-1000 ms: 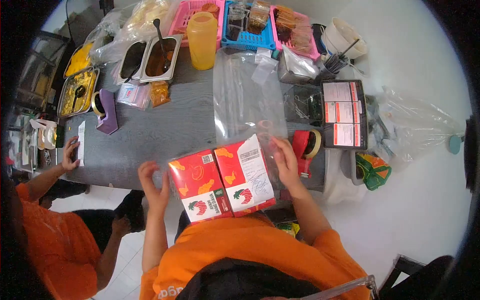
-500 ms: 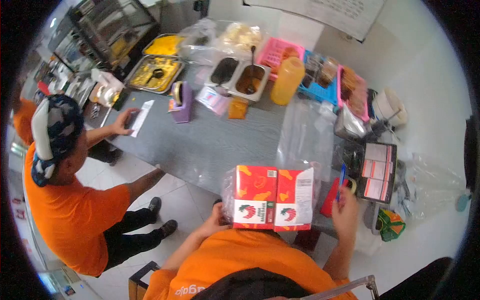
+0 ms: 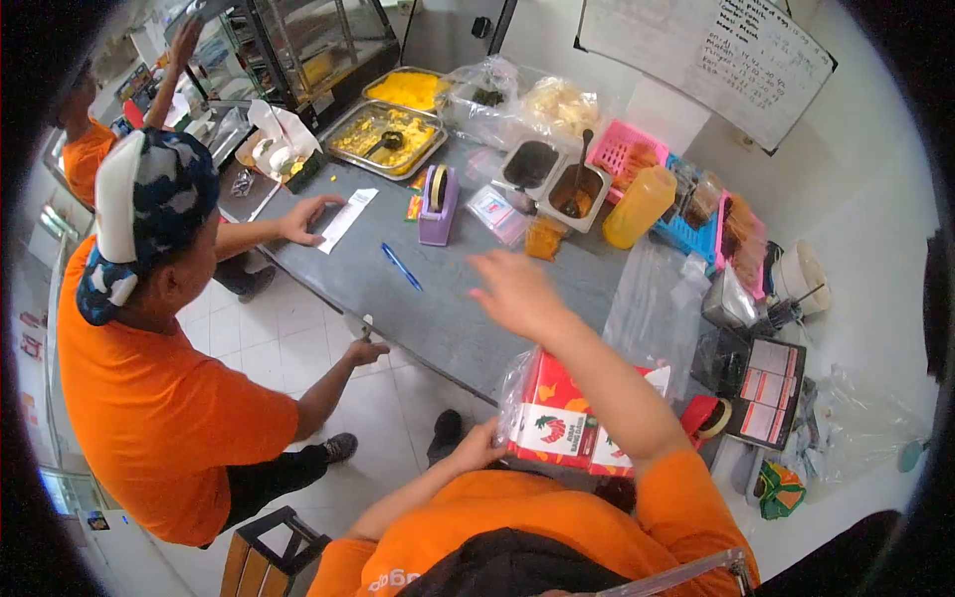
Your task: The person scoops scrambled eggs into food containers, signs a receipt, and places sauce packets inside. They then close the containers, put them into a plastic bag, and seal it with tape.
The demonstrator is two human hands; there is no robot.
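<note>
Two red and white boxes (image 3: 557, 410) in a clear plastic bag stand at the table's near edge. My left hand (image 3: 479, 448) is closed on their left side. My right hand (image 3: 515, 291) is over the middle of the table with its fingers apart and nothing in it. A blue pen (image 3: 401, 267) lies on the grey table to the left of that hand. Near the pen stand a purple tape dispenser (image 3: 438, 206) and a white paper slip (image 3: 347, 221), which a co-worker's hand touches.
Food trays (image 3: 386, 138), a yellow bottle (image 3: 639, 207) and pink and blue baskets (image 3: 686, 236) line the table's back. A red tape dispenser (image 3: 702, 420) is on the right. A co-worker in orange (image 3: 169, 408) stands left; another person is behind.
My right hand has moved from the right side to the middle of the table and let go of the blue pen, now lying there. The view has shifted left.
</note>
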